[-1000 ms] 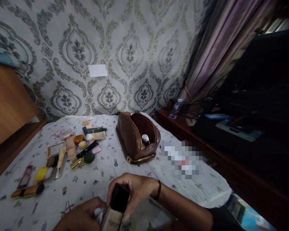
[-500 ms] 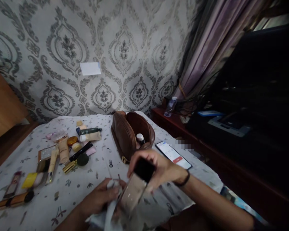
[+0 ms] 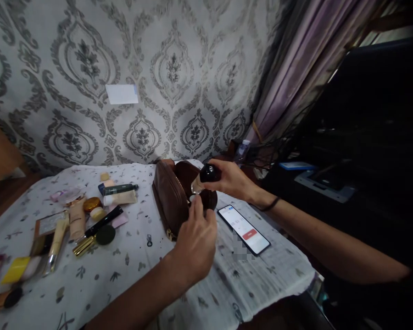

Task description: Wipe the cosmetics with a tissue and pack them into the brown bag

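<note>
My right hand [image 3: 227, 178] grips a bottle [image 3: 197, 184] by its rounded black cap, with the glassy beige body tipped down over the mouth of the brown makeup bag [image 3: 168, 197]. The unzipped bag stands on the bedding, and a white lid [image 3: 193, 198] shows inside it. My left hand [image 3: 198, 240] is at the near side of the bag's opening, its fingertips close to the white lid. Its fingers are bent together and the thumb is hidden; whatever lies between them cannot be made out.
Left of the bag lie several cosmetics, among them a cream tube [image 3: 120, 197], an amber-lidded jar [image 3: 92, 204] and a black stick [image 3: 105, 221]. A lit phone [image 3: 244, 229] rests right of the bag. Behind it, a plastic bottle [image 3: 241, 151] stands beyond the bedding.
My right hand has carried the bottle up and away to the bag's opening. My left hand has moved right and forward to the bag; the pale cloth it held is out of sight.
</note>
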